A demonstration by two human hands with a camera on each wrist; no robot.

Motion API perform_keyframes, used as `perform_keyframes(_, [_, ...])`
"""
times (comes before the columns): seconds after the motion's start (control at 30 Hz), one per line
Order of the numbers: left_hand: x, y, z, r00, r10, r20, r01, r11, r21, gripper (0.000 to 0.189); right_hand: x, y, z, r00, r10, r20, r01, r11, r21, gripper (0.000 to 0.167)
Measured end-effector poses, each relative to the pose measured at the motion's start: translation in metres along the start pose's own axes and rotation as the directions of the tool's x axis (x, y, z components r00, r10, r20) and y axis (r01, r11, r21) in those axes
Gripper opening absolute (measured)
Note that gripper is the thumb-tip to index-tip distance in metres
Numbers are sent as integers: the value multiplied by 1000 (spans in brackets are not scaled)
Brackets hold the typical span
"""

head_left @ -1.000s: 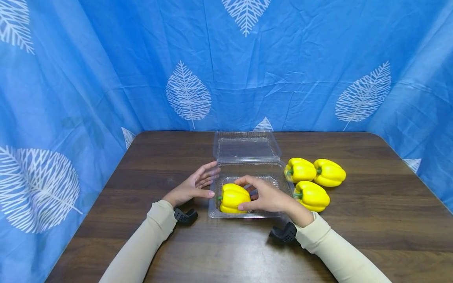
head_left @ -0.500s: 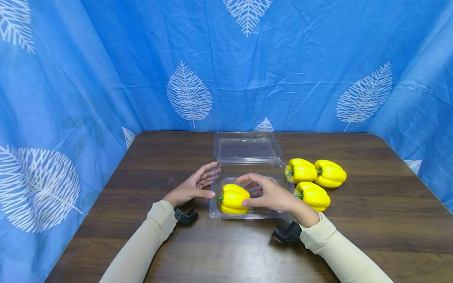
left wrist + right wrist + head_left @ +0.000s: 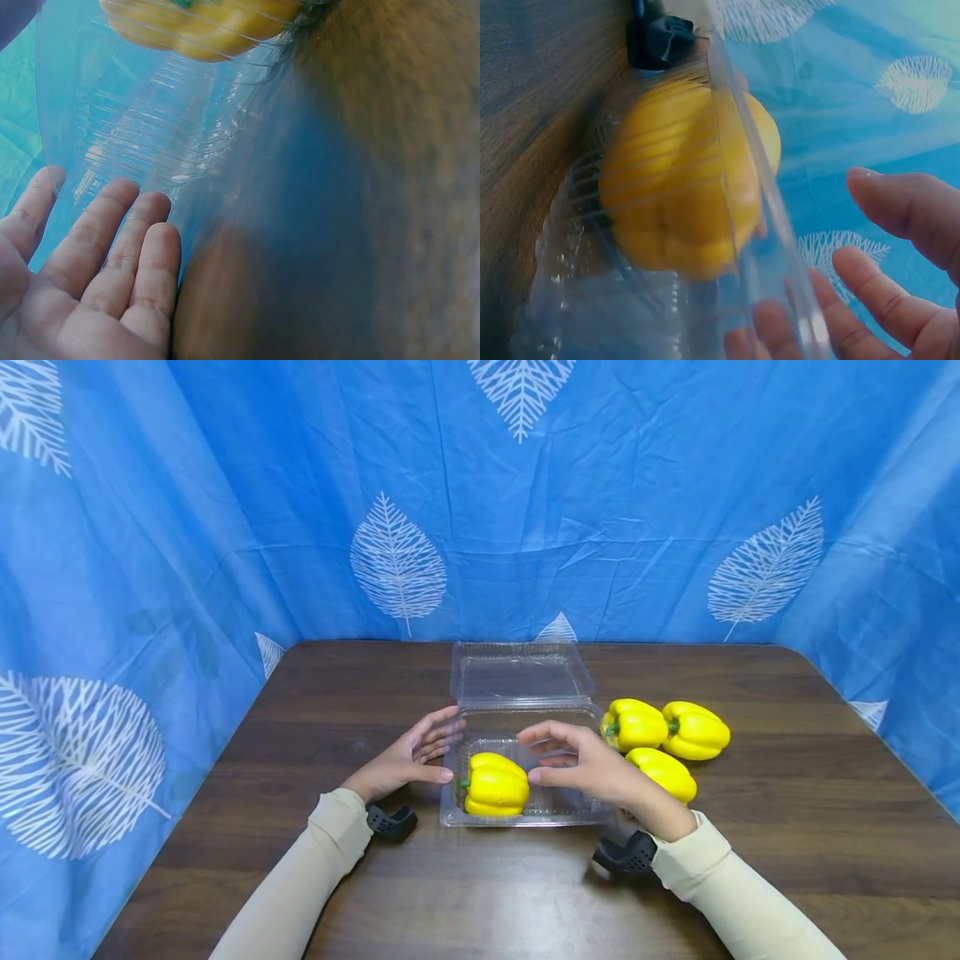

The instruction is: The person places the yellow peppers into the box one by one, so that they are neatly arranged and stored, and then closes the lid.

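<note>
One yellow bell pepper (image 3: 497,785) lies in the front left part of a clear plastic clamshell container (image 3: 558,818), its green stem toward the left. My left hand (image 3: 408,758) is at the container's left side, fingers extended along the wall; in the left wrist view the fingertips (image 3: 156,206) are at the ribbed plastic. Over the right half of the container my right hand (image 3: 581,764) hovers with loosely bent fingers and nothing between them. In the right wrist view the bell pepper (image 3: 682,180) shows through the clear wall, apart from the thumb.
Three more yellow bell peppers lie right of the container: one at back left (image 3: 637,724), one at back right (image 3: 696,730), one in front (image 3: 666,774), partly behind my right wrist. The container's lid (image 3: 521,675) lies folded back. Blue leaf-patterned cloth (image 3: 525,527) surrounds the brown table (image 3: 480,893).
My right hand has let go of the bell pepper in the container and drawn back to the right. The pepper and my left hand stay put.
</note>
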State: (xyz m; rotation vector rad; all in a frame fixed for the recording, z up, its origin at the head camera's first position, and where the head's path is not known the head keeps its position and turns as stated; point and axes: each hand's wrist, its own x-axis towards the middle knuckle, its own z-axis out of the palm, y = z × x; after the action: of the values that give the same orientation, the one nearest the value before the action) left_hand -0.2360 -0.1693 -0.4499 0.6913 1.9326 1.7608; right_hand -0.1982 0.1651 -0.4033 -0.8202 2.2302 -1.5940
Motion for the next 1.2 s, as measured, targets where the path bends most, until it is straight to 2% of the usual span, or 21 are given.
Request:
perform_keyframes(0.37, [0, -4, -2, 1000, 23, 21, -23, 1000, -2, 100, -15, -3, -12, 999, 3, -46, 2, 994, 108, 46])
perform_keyframes(0.77, [0, -6, -3, 999, 31, 22, -31, 999, 6, 99, -29, -6, -29, 993, -93, -77, 97, 994, 47, 41])
perform_keyframes(1.0, [-1, -6, -2, 999, 29, 21, -29, 1000, 3, 100, -39, -5, -40, 974, -203, -100, 201, 979, -22, 37])
perform_keyframes(1.2, [-2, -5, -1, 1000, 21, 14, -21, 1000, 1, 99, -47, -6, -47, 971, -212, -109, 215, 977, 8, 37])
